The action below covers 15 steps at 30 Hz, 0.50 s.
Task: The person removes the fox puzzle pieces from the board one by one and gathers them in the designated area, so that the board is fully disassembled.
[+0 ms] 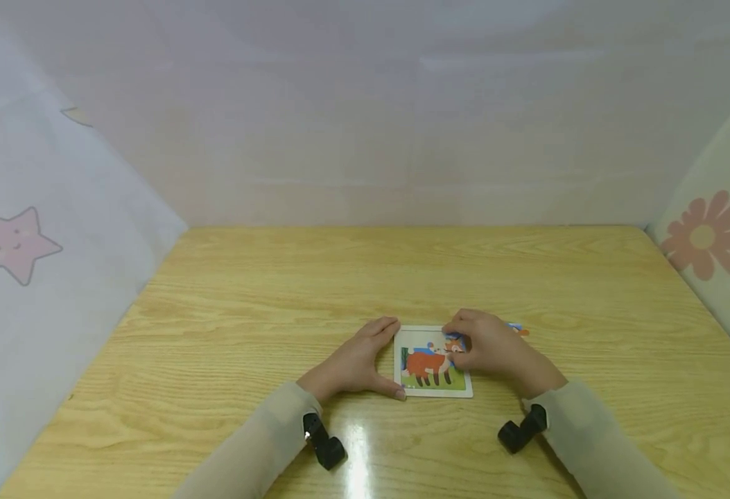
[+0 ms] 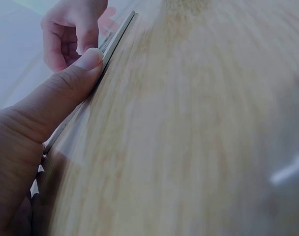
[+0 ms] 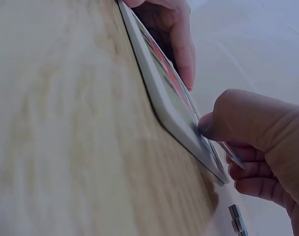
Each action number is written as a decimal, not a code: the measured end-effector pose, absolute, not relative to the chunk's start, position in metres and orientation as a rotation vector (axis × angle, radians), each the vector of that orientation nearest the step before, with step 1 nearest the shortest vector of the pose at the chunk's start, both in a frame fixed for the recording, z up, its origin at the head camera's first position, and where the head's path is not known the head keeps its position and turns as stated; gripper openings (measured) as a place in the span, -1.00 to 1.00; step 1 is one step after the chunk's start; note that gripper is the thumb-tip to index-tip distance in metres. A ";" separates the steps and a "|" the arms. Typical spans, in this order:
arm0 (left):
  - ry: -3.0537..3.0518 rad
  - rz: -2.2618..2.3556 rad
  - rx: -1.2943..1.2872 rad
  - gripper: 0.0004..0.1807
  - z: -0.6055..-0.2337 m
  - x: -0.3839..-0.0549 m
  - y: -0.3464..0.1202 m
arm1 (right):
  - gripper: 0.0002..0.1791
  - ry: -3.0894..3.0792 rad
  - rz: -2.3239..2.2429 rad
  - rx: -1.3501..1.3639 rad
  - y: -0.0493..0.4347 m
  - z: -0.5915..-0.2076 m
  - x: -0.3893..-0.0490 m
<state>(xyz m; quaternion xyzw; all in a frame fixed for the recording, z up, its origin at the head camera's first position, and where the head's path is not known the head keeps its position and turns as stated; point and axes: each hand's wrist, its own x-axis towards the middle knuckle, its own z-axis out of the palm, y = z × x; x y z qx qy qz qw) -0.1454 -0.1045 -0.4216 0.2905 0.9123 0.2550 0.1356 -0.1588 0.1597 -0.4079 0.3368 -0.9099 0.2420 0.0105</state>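
Observation:
A square puzzle board [image 1: 433, 393] with a white frame and a fox picture lies flat on the table. My left hand [image 1: 355, 357] holds it along the left side, thumb at the near corner and fingers at the far one. Over the board's upper right part, my right hand [image 1: 496, 350] pinches a thin puzzle piece [image 3: 234, 156] between thumb and fingers. The piece tilts up from the board's surface in the right wrist view, its far part hidden by the fingers. The fox's head shows beside the right thumb in the head view.
More loose puzzle pieces [image 1: 517, 328], blue and orange, lie on the table just beyond the right hand, partly hidden by it. The wooden table [image 1: 265, 291] reaches back to a pale cloth backdrop [image 1: 414, 138]. Cloth sides with a star and a flower flank it.

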 end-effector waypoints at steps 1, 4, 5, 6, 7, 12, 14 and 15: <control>2.643 0.738 0.842 0.26 -0.422 -0.146 -0.105 | -0.60 -2.829 0.750 1.049 0.160 -0.409 -0.158; 2.645 0.738 0.845 0.26 -0.423 -0.146 -0.105 | -0.58 -2.788 0.742 1.055 0.162 -0.410 -0.157; 2.646 0.738 0.845 0.27 -0.423 -0.146 -0.105 | -0.58 -2.774 0.740 1.058 0.163 -0.411 -0.157; 2.647 0.737 0.845 0.27 -0.423 -0.146 -0.105 | -0.58 -2.757 0.740 1.061 0.164 -0.412 -0.156; 2.647 0.737 0.844 0.27 -0.423 -0.146 -0.105 | -0.58 -2.742 0.737 1.060 0.166 -0.413 -0.156; 2.650 0.736 0.847 0.27 -0.422 -0.145 -0.105 | -0.59 -2.651 0.759 1.079 0.172 -0.417 -0.155; 2.650 0.739 0.849 0.27 -0.421 -0.144 -0.105 | -0.60 -2.616 0.761 1.092 0.174 -0.418 -0.154; 2.651 0.739 0.850 0.27 -0.420 -0.144 -0.105 | -0.60 -2.600 0.763 1.100 0.176 -0.418 -0.154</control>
